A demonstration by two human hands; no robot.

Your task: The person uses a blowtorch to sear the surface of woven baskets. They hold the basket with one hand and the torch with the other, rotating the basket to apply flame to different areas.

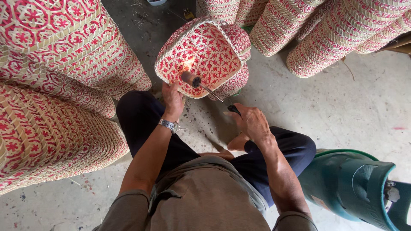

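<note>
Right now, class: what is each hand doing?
Left hand: closed on the rim of the basket.
Right hand: closed on the handle of the torch.

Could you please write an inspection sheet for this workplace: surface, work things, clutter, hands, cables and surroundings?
Surface: grey concrete floor, stained, with a few straw bits.
Work things: red-and-white woven basket tipped with its base toward the camera; gas torch with a small flame on the base.
Clutter: stacks of woven baskets on the left and further stacks at the top right.
Hands: left hand grips the basket rim, wristwatch on the wrist; right hand holds the torch handle.
Cables: nothing seen.
Surroundings: green gas cylinder lying by the person's right leg.
</note>
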